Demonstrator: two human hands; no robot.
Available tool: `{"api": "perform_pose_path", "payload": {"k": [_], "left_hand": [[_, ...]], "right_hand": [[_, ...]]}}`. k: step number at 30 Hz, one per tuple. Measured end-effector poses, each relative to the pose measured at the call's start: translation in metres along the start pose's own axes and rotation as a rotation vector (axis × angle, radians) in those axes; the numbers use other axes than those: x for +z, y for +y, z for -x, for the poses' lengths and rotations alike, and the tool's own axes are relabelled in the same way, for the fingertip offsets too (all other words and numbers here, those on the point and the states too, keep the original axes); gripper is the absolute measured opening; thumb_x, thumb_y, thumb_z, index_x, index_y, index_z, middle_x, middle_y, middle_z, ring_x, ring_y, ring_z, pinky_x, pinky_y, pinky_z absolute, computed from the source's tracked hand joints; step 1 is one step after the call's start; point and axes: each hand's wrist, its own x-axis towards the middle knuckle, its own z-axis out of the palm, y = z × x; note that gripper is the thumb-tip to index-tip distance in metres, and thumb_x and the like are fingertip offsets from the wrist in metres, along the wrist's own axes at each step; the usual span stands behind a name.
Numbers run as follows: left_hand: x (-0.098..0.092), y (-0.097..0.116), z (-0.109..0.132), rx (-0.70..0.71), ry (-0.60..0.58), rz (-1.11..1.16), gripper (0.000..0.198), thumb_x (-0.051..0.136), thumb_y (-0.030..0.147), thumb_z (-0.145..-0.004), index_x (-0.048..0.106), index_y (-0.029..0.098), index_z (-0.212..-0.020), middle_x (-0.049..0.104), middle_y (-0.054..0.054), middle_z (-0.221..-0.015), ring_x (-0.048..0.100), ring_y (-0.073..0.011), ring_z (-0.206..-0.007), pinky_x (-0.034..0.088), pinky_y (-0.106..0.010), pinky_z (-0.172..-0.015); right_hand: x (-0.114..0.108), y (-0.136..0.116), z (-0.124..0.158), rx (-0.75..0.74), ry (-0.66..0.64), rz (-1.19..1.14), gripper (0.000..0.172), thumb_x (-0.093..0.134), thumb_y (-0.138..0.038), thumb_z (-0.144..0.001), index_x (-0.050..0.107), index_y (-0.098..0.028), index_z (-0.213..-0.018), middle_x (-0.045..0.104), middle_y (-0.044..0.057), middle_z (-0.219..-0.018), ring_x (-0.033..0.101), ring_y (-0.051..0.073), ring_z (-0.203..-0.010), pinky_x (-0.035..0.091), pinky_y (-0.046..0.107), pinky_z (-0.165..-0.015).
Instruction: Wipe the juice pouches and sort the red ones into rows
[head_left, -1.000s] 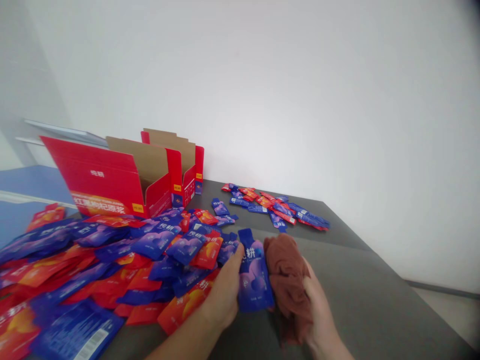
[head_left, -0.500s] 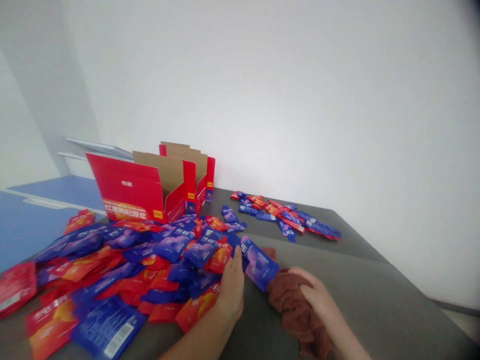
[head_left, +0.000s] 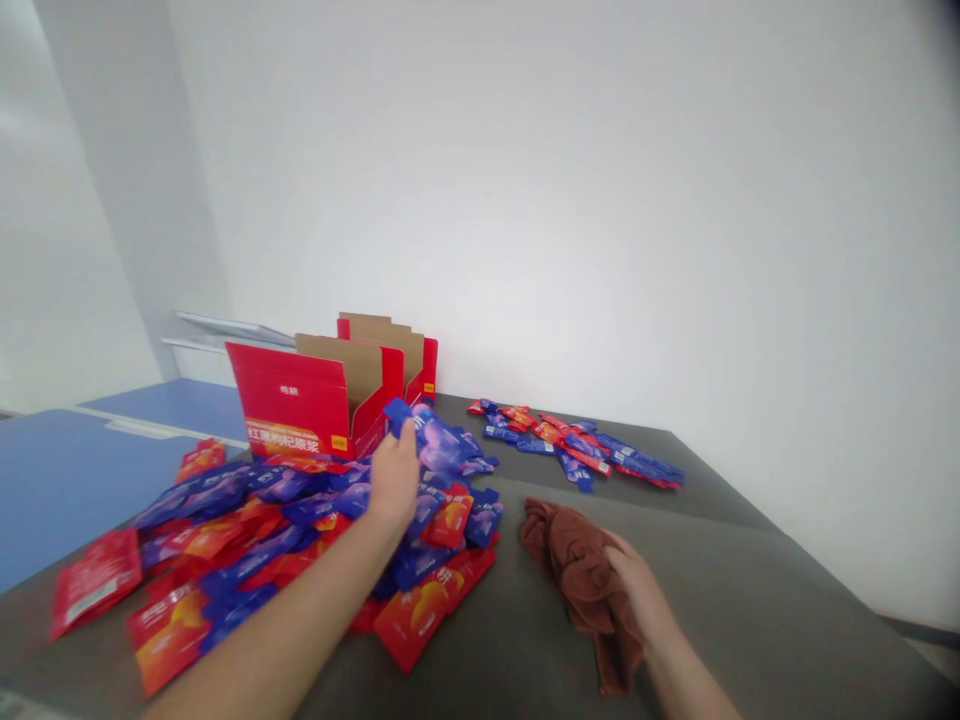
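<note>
My left hand [head_left: 395,472] is closed on the top end of a blue pouch [head_left: 441,445] with a purple fruit picture, held over the far side of the pile near the red boxes. Beneath and around it spreads a heap of red and blue pouches [head_left: 217,540]. At the right, my right hand [head_left: 634,580] grips a crumpled brown cloth [head_left: 581,565] that rests on the dark tabletop; some of its fingers are hidden by the cloth.
Open red cardboard boxes [head_left: 289,395] stand behind the heap. Farther right, a smaller scattered group of red and blue pouches [head_left: 577,440] lies near the white wall [head_left: 600,250]. A blue surface [head_left: 67,490] adjoins the grey table [head_left: 750,590] on the left.
My left hand has carried a blue pouch from beside the cloth leftward and away from me, over the pile. My right hand keeps the cloth, now more spread out. The view has shifted slightly.
</note>
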Motion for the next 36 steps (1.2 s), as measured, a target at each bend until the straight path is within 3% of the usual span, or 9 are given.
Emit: {"api": "perform_pose_path", "payload": {"k": [3,5,8,10,13,16,28,33,36], "left_hand": [[-0.034,0.014,-0.046,0.119,0.005,-0.210,0.049,0.037,0.055,-0.090,0.067,0.016,-0.085,0.068,-0.006,-0.076,0.065,-0.0229,-0.075,0.049,-0.030,-0.067],[-0.054,0.014,-0.058,0.199,-0.001,-0.373,0.045,0.045,0.051,-0.087,0.068,0.013,-0.098,0.070,-0.010,-0.087,0.066,-0.0282,-0.086,0.049,-0.036,-0.076],[-0.073,-0.007,-0.047,0.375,-0.029,-0.631,0.057,0.054,0.043,-0.084,0.053,0.007,-0.129,0.064,-0.021,-0.116,0.058,-0.0369,-0.112,0.043,-0.047,-0.095],[-0.078,-0.030,-0.028,0.515,-0.131,-0.790,0.053,0.055,0.037,-0.085,0.054,0.010,-0.130,0.061,-0.021,-0.124,0.054,-0.0365,-0.119,0.038,-0.050,-0.101],[-0.077,-0.061,-0.004,0.615,-0.295,-0.938,0.030,0.051,0.027,-0.088,0.069,0.018,-0.110,0.069,-0.014,-0.115,0.060,-0.0325,-0.114,0.038,-0.053,-0.103],[-0.073,-0.074,0.003,0.642,-0.325,-1.007,0.031,0.045,0.026,-0.092,0.070,0.020,-0.110,0.069,-0.013,-0.117,0.059,-0.0320,-0.115,0.035,-0.058,-0.103],[-0.065,-0.053,0.018,0.720,-0.311,-1.023,0.032,0.046,0.028,-0.094,0.067,0.019,-0.117,0.068,-0.011,-0.123,0.056,-0.0315,-0.120,0.035,-0.058,-0.105],[-0.053,-0.041,0.073,0.797,-0.408,-0.932,0.035,0.047,0.025,-0.093,0.063,0.026,-0.123,0.065,-0.007,-0.128,0.058,-0.0278,-0.119,0.036,-0.058,-0.106],[-0.045,-0.051,0.121,0.986,-0.476,-0.799,0.044,0.052,0.023,-0.087,0.057,0.029,-0.130,0.067,-0.003,-0.126,0.062,-0.0232,-0.113,0.042,-0.048,-0.104]], "right_hand": [[0.003,0.003,-0.001,0.024,0.004,-0.024,0.036,0.063,-0.043,-0.069,0.074,-0.021,-0.095,0.076,0.007,-0.101,0.068,0.031,-0.100,0.050,0.042,-0.091],[0.004,0.002,0.000,0.039,0.009,-0.037,0.036,0.063,-0.043,-0.069,0.074,-0.021,-0.095,0.076,0.007,-0.100,0.068,0.030,-0.099,0.051,0.041,-0.090],[0.006,0.000,0.001,0.061,0.012,-0.054,0.035,0.064,-0.042,-0.067,0.074,-0.021,-0.095,0.076,0.007,-0.098,0.068,0.030,-0.098,0.051,0.041,-0.089],[0.006,-0.003,0.003,0.071,0.006,-0.066,0.035,0.064,-0.040,-0.067,0.073,-0.021,-0.095,0.076,0.007,-0.098,0.068,0.029,-0.098,0.050,0.041,-0.091],[0.007,-0.006,0.005,0.083,-0.006,-0.079,0.035,0.065,-0.038,-0.067,0.073,-0.021,-0.096,0.076,0.006,-0.100,0.068,0.028,-0.099,0.047,0.040,-0.095],[0.008,-0.008,0.006,0.092,-0.015,-0.092,0.035,0.065,-0.038,-0.065,0.073,-0.021,-0.095,0.076,0.006,-0.099,0.068,0.028,-0.098,0.048,0.040,-0.094],[0.014,-0.022,0.011,0.089,-0.013,-0.053,0.032,0.063,-0.036,-0.064,0.074,-0.021,-0.090,0.076,0.006,-0.095,0.068,0.027,-0.094,0.049,0.038,-0.091],[0.016,-0.024,0.014,0.054,-0.060,0.036,0.034,0.057,-0.035,-0.070,0.072,-0.020,-0.096,0.076,0.005,-0.098,0.067,0.026,-0.099,0.048,0.037,-0.093],[0.017,-0.024,0.015,0.031,-0.110,0.133,0.036,0.052,-0.032,-0.071,0.071,-0.021,-0.100,0.075,0.005,-0.100,0.066,0.026,-0.100,0.048,0.037,-0.093]]}}
